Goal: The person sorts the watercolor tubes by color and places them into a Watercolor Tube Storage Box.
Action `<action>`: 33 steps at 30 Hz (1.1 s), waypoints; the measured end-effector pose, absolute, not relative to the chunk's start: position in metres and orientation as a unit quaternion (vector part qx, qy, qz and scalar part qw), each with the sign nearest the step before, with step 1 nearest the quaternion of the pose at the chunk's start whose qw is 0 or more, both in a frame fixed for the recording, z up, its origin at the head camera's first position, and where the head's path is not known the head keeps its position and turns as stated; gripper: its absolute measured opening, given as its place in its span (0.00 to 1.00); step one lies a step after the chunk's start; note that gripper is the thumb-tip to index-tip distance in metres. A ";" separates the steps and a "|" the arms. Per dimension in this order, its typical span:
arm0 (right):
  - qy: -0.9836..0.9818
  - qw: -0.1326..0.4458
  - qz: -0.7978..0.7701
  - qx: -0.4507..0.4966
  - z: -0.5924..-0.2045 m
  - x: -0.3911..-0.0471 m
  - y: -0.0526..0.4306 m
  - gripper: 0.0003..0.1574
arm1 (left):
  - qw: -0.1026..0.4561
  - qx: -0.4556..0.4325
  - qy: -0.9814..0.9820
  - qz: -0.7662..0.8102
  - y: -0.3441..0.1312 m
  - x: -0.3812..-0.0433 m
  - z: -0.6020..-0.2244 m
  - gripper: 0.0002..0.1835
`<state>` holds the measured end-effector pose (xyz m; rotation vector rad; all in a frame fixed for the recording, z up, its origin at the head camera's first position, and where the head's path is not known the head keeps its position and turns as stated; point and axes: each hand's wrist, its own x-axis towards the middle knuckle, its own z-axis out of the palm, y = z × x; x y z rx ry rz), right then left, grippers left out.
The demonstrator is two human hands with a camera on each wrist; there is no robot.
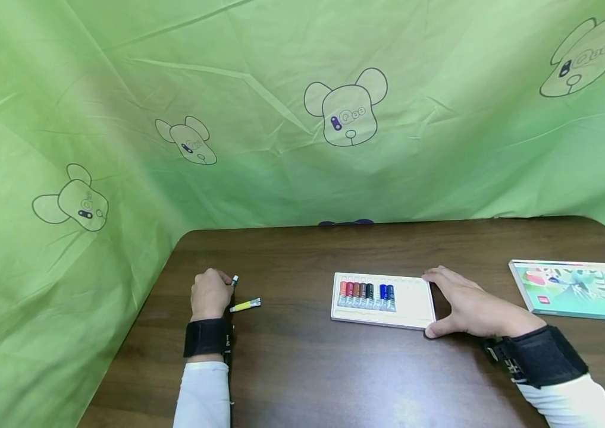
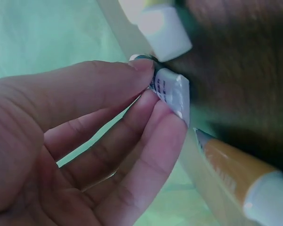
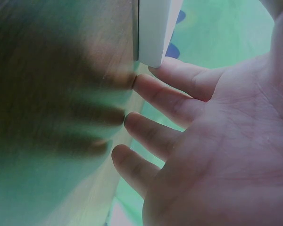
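Pointing away from the body, the left hand (image 1: 211, 295) is low near the left edge of the brown table (image 1: 291, 356), while the right hand (image 1: 473, 309) slants in from the lower right to the right end of the white tray (image 1: 414, 300), which bears a row of paint tubes (image 1: 366, 295). A broad stretch of tabletop parts the tray from the yellow tube (image 1: 245, 305) beside the left hand; a narrower one separates tray and illustrated box (image 1: 583, 291). Left thumb and fingers pinch a small dark-labelled tube (image 2: 172, 92), silver end outward, near an ochre tube (image 2: 240, 169). The right fingers spread wide, thumb and a fingertip touching the tray's corners.
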<state>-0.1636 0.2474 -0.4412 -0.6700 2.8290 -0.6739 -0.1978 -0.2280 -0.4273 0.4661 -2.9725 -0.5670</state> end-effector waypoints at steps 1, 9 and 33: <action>0.945 0.078 -0.225 -0.223 -0.441 -0.164 0.247 0.70 | 0.039 0.152 -0.970 -0.187 -0.228 -0.198 -0.427 0.05; 0.945 0.078 -0.226 -0.223 -0.441 -0.163 0.248 0.70 | 0.037 0.152 -0.969 -0.191 -0.228 -0.198 -0.428 0.05; 0.946 0.089 -0.226 -0.215 -0.441 -0.163 0.248 0.71 | 0.119 0.040 -0.970 -0.208 -0.170 -0.196 -0.413 0.08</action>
